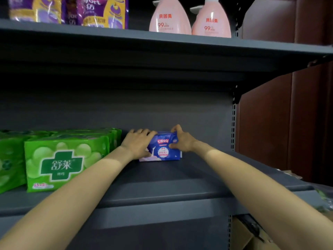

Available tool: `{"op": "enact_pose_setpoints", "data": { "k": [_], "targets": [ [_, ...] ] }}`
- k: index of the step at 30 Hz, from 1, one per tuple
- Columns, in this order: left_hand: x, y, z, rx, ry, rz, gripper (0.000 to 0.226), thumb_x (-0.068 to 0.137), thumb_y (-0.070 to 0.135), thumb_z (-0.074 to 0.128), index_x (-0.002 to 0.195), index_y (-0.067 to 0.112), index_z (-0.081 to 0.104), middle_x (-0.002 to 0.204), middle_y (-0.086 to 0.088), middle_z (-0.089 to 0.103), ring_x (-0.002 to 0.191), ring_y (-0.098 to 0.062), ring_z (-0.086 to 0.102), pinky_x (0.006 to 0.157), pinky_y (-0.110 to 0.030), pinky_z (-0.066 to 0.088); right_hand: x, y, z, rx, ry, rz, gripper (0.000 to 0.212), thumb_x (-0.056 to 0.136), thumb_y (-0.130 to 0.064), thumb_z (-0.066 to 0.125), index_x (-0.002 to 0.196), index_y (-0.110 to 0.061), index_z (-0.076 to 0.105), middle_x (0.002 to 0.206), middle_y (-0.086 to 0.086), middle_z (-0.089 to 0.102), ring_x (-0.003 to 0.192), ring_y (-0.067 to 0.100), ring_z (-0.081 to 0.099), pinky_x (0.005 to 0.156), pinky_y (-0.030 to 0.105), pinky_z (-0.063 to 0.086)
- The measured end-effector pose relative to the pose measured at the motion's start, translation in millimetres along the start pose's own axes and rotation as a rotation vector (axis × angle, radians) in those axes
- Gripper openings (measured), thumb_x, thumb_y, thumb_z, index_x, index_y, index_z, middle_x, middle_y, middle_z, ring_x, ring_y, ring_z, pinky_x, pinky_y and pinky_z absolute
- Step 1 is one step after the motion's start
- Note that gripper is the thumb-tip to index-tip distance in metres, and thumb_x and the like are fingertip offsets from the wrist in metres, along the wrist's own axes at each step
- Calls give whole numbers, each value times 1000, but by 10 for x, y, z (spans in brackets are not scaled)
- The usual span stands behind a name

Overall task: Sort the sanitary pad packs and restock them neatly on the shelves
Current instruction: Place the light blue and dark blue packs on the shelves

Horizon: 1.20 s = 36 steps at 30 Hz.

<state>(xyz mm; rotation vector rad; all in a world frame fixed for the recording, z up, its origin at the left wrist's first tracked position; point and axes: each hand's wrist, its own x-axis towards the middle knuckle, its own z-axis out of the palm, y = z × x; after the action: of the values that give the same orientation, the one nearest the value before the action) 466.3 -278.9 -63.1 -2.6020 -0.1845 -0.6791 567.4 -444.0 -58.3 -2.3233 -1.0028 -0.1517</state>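
A blue sanitary pad pack (163,149) stands upright near the back of the grey middle shelf (180,179). My left hand (138,142) grips its left side, fingers curled over the top edge. My right hand (181,139) pinches its right side, thumb in front and fingers over the top. Several green pad packs (63,161) stand in rows on the same shelf at the left, a small gap away from my left hand.
The upper shelf (162,46) carries purple bags (72,11) at the left and two pink bottles (189,20) in the middle. A brown wall panel (288,114) borders the shelving on the right. A cardboard box (252,237) sits below at the lower right.
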Motion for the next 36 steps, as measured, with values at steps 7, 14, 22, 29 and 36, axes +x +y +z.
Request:
{"op": "enact_pose_setpoints", "data": {
  "k": [7, 14, 22, 29, 36],
  "targets": [
    [-39, 104, -91, -18, -19, -50, 74, 86, 39, 62, 147, 21, 24, 149, -2, 37, 135, -22, 36, 108, -37, 29, -62, 55, -102, -14, -73, 34, 73, 91, -26, 61, 146, -18, 14, 135, 9, 52, 119, 25, 53, 94, 29, 41],
    [-294, 347, -457, -113, 246, 18, 49, 94, 38, 48, 142, 26, 41, 142, 4, 48, 130, -18, 40, 103, -32, 31, -509, -52, -237, -199, 177, -47, 65, 94, -39, 51, 149, -22, 20, 149, 8, 36, 134, 29, 38, 107, 48, 34],
    [-1129, 1063, -920, -466, 831, 22, 26, 88, 34, 48, 91, 23, 71, 74, 9, 68, 72, -13, 61, 62, -31, 50, -2018, -44, -285, -25, 799, -430, 24, 90, -22, 55, 114, -18, 61, 95, -7, 64, 89, 14, 61, 76, 35, 50],
    [-2201, 2049, -690, -949, 631, -40, 18, 88, 30, 54, 96, 23, 69, 79, 14, 70, 74, -6, 66, 72, -33, 53, -3397, 493, 365, -188, 936, -501, 13, 90, -13, 58, 96, -7, 69, 84, 1, 67, 74, 21, 62, 66, 31, 50],
    [-3178, 2859, 388, -1247, -19, -118, 17, 86, 23, 60, 101, 27, 68, 87, 12, 70, 77, -3, 63, 72, -16, 47, -4554, 1490, 1553, -340, 452, -177, 22, 87, -27, 57, 103, -14, 66, 84, 0, 63, 78, 21, 58, 63, 30, 47]
  ]
}}
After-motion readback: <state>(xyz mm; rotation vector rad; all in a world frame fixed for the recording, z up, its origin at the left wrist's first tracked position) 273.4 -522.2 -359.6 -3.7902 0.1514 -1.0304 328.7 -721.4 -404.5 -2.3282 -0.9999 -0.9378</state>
